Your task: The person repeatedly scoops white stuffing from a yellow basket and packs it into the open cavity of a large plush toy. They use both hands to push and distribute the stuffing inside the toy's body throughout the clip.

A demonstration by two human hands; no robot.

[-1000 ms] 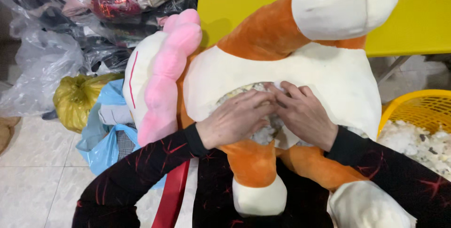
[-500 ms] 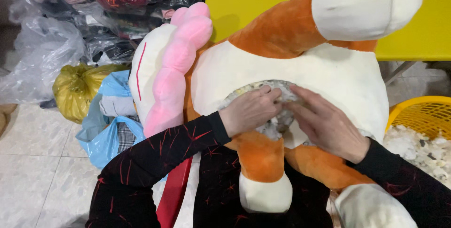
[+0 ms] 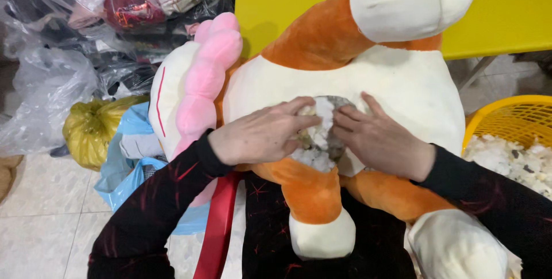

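Both hands on plush toy (image 3: 345, 83) belly, mid-frame.
Left hand (image 3: 261, 135) and right hand (image 3: 379, 141) unclenched, fingers pressing white stuffing (image 3: 319, 135) at the opening; yellow basket (image 3: 512, 121) right edge.

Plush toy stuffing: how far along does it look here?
Done: the plush toy already looks plump. In hand: left hand and right hand press white filling into its open belly seam. Left: the seam is unclosed, and the yellow basket holds more filling.

Clear plastic bags (image 3: 46, 92) of bundled goods pile at upper left; below them, a knotted yellow bag (image 3: 92, 129) sits beside a light-blue bag (image 3: 129, 169) on the tiled floor.
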